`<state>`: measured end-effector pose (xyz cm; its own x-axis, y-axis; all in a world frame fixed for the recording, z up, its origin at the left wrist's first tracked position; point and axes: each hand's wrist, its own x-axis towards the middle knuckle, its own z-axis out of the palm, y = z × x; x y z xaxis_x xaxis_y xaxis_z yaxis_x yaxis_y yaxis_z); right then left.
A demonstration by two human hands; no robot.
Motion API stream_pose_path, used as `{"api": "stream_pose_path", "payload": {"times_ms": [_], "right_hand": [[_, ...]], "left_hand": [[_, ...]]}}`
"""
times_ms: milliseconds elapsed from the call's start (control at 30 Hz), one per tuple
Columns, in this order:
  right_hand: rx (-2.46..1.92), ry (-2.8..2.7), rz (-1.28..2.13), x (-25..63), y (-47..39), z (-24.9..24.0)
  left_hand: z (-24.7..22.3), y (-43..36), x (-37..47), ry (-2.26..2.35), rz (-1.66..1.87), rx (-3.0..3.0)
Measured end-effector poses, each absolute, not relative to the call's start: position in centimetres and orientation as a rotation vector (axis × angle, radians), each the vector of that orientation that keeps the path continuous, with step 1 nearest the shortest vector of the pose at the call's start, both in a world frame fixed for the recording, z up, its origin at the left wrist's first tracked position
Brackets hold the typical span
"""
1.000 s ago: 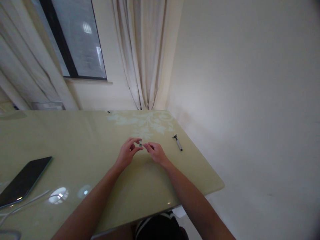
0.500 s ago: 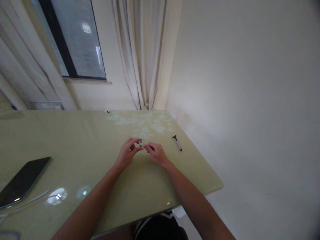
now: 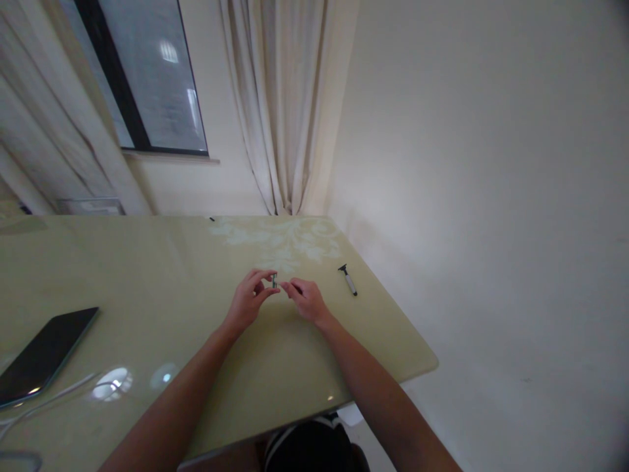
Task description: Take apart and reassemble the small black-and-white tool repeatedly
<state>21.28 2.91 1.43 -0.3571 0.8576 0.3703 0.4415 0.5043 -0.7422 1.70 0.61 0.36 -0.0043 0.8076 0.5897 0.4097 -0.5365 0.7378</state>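
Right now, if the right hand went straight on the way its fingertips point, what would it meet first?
Most likely the small greenish item between the left hand's thumb and fingers, just ahead of the right hand. Depth is unclear, so they may already touch.

Pinched in the left hand (image 3: 246,303), too small to identify: a tiny object (image 3: 274,280). Turned out of sight, contents impossible to tell: the inside of the right hand (image 3: 307,301). Equally unidentifiable, a dark speck (image 3: 211,219) at the far edge of the table (image 3: 147,275). Cropped at left, a tablet (image 3: 46,354) and pale cable (image 3: 66,391); above, window (image 3: 152,72) and curtains (image 3: 278,98).
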Motion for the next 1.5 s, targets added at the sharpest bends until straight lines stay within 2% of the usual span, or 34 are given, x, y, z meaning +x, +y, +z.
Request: {"api": "stream_pose_path", "payload": {"times_ms": [333, 467, 1067, 1200, 1333, 1500], "right_hand": [[-1.107, -1.946, 0.642, 21.5, 2.85, 1.49], [-1.012, -2.023, 0.75, 21.58, 2.76, 1.81], [-1.038, -1.915, 0.693, 21.46, 2.61, 1.98], [-0.956, -1.989, 0.77, 21.47, 2.69, 1.8], [-1.067, -1.94, 0.664, 21.41, 2.74, 1.77], [-0.995, -2.018, 0.691, 21.29, 2.73, 1.67]], "left_hand": [[0.81, 0.57, 1.57, 1.271, 1.571, 1.939], [0.85, 0.6, 1.4, 1.276, 1.566, 1.927], [1.19, 0.15, 1.63, 1.243, 1.558, 1.987], [0.99, 0.28, 1.48, 1.25, 1.566, 1.985], [0.67, 0.43, 1.36, 1.251, 1.555, 1.985], [0.63, 0.37, 1.4, 1.241, 1.56, 2.001]]}}
